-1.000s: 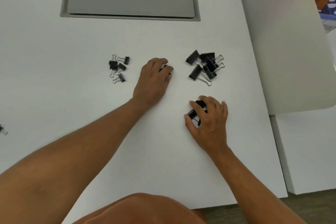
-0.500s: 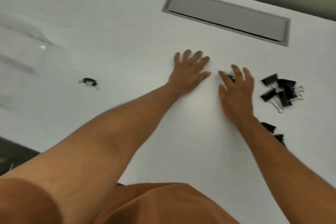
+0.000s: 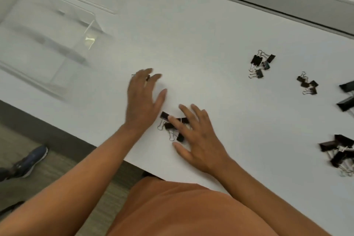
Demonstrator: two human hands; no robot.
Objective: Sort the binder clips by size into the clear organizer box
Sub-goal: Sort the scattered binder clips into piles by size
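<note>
The clear organizer box [image 3: 47, 30] lies at the far left of the white table [image 3: 172, 44], blurred. My left hand [image 3: 143, 101] hovers flat with fingers spread, a small dark clip just under its fingertips. My right hand [image 3: 199, 140] rests with spread fingers on a small cluster of black binder clips [image 3: 169, 123] near the table's front edge. Further right lie a group of medium clips [image 3: 260, 64], a group of small clips [image 3: 308, 86] and large clips [image 3: 339, 152] at the frame's right edge.
A grey cable hatch [image 3: 293, 0] is set into the table at the back right. Beyond the table's left edge is the floor, with another person's shoe [image 3: 28, 161]. My orange-clad lap [image 3: 182, 209] sits below the front edge.
The view has swung left, bringing the clear box into sight. Both hands moved left along the table; my right hand now lies on a cluster of clips near the front edge.
</note>
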